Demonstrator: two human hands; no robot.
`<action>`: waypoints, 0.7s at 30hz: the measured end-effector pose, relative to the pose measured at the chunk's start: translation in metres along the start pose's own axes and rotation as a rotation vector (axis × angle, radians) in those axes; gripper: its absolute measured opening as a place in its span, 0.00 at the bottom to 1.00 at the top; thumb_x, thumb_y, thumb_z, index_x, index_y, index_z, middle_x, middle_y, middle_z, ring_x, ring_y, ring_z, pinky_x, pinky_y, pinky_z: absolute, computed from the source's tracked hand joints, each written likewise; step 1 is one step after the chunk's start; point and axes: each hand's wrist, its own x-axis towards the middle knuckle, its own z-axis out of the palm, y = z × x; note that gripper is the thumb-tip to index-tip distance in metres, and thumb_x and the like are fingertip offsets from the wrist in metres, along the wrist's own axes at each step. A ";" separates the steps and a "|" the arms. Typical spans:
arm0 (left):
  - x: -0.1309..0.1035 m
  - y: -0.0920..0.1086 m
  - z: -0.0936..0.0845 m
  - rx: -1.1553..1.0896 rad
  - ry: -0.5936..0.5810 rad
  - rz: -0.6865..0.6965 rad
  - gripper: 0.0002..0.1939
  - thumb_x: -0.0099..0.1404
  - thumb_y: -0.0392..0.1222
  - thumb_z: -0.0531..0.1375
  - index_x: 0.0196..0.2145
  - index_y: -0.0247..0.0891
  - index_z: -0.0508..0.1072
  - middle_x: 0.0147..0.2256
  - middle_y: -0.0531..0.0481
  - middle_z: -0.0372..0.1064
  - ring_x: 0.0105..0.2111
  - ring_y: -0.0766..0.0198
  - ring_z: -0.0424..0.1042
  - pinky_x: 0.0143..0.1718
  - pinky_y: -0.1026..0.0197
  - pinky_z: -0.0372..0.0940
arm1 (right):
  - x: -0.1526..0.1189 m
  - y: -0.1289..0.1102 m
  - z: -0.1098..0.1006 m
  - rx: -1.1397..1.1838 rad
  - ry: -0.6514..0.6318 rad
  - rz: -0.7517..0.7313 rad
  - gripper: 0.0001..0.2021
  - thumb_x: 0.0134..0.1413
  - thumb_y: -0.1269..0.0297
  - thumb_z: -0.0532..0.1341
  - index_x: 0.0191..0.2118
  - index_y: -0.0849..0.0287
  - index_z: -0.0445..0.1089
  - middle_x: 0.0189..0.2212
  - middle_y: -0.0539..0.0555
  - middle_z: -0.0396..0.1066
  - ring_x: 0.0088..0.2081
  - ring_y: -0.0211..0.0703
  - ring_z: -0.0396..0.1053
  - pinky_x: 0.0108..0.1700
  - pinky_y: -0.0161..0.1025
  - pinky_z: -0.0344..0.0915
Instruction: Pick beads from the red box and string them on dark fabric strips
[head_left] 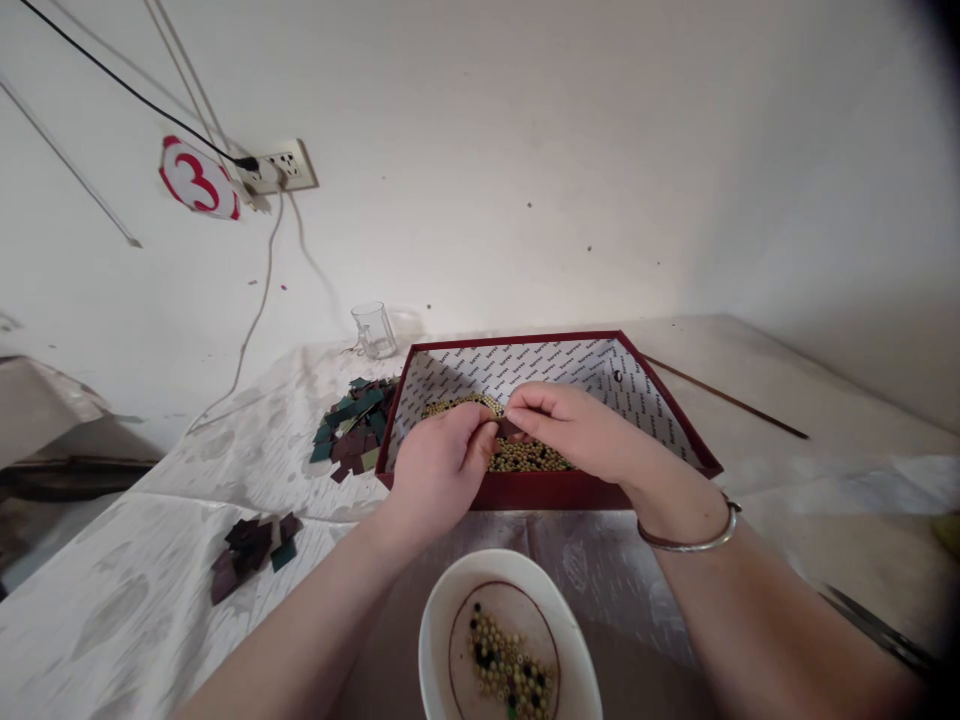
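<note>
My left hand (444, 462) and my right hand (571, 430) meet above a red-rimmed box (551, 491). Between the fingertips of both hands is a small dark brown piece (508, 427), pinched from each side. Below them, many small yellowish beads (529, 457) lie in the box, whose inner walls are white with printed words. A white bowl (435, 640) with yellowish and black beads (502, 655) stands in front of the box, between my forearms. A metal bangle circles my right wrist.
Green and brown cut pieces (352, 425) are heaped left of the box, with a smaller dark pile (251, 550) nearer. A glass mug (374, 331) stands behind. A thin stick (731, 398) and scissors (877, 625) lie at the right.
</note>
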 end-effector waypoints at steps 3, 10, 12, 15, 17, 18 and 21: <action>0.000 -0.001 0.000 0.003 0.006 0.004 0.10 0.66 0.42 0.47 0.34 0.40 0.67 0.28 0.53 0.68 0.28 0.66 0.66 0.27 0.65 0.56 | 0.000 0.000 0.000 0.001 0.002 -0.006 0.10 0.56 0.62 0.52 0.28 0.58 0.63 0.24 0.47 0.63 0.27 0.35 0.58 0.29 0.34 0.55; 0.001 -0.002 0.002 -0.064 0.039 -0.036 0.09 0.65 0.42 0.49 0.34 0.40 0.68 0.28 0.53 0.70 0.29 0.65 0.69 0.28 0.65 0.58 | 0.000 0.002 0.001 0.028 -0.016 -0.008 0.11 0.57 0.58 0.51 0.31 0.57 0.66 0.28 0.50 0.67 0.30 0.38 0.63 0.32 0.36 0.57; 0.000 -0.001 0.002 -0.069 0.036 -0.035 0.09 0.65 0.42 0.49 0.33 0.40 0.68 0.28 0.52 0.70 0.29 0.65 0.69 0.28 0.65 0.58 | 0.000 0.002 0.001 0.016 -0.010 -0.001 0.10 0.56 0.59 0.52 0.31 0.57 0.66 0.28 0.50 0.67 0.30 0.38 0.63 0.32 0.36 0.57; -0.001 -0.001 0.000 -0.099 0.037 -0.021 0.12 0.66 0.43 0.47 0.32 0.39 0.68 0.28 0.52 0.69 0.29 0.65 0.68 0.28 0.65 0.58 | 0.000 0.002 0.002 0.011 -0.005 -0.012 0.09 0.56 0.62 0.51 0.30 0.57 0.65 0.27 0.49 0.66 0.31 0.37 0.62 0.33 0.36 0.58; -0.001 -0.001 0.000 -0.124 0.041 -0.012 0.15 0.67 0.45 0.46 0.32 0.38 0.68 0.27 0.51 0.69 0.28 0.65 0.68 0.29 0.64 0.58 | 0.000 0.001 0.002 0.010 -0.006 -0.019 0.09 0.56 0.62 0.51 0.30 0.57 0.64 0.27 0.49 0.65 0.30 0.37 0.62 0.33 0.36 0.58; -0.001 -0.001 -0.001 -0.130 0.040 -0.009 0.15 0.67 0.45 0.45 0.32 0.38 0.68 0.27 0.51 0.68 0.28 0.65 0.68 0.29 0.64 0.58 | -0.001 0.001 0.001 0.009 -0.008 -0.019 0.09 0.56 0.62 0.51 0.30 0.57 0.64 0.27 0.49 0.65 0.30 0.37 0.61 0.33 0.36 0.58; 0.000 -0.002 0.000 -0.112 0.027 -0.010 0.13 0.66 0.44 0.46 0.31 0.39 0.68 0.26 0.52 0.68 0.27 0.66 0.67 0.28 0.65 0.57 | -0.001 0.001 0.001 0.015 -0.025 -0.019 0.09 0.57 0.62 0.50 0.30 0.57 0.63 0.27 0.49 0.65 0.30 0.37 0.61 0.33 0.36 0.58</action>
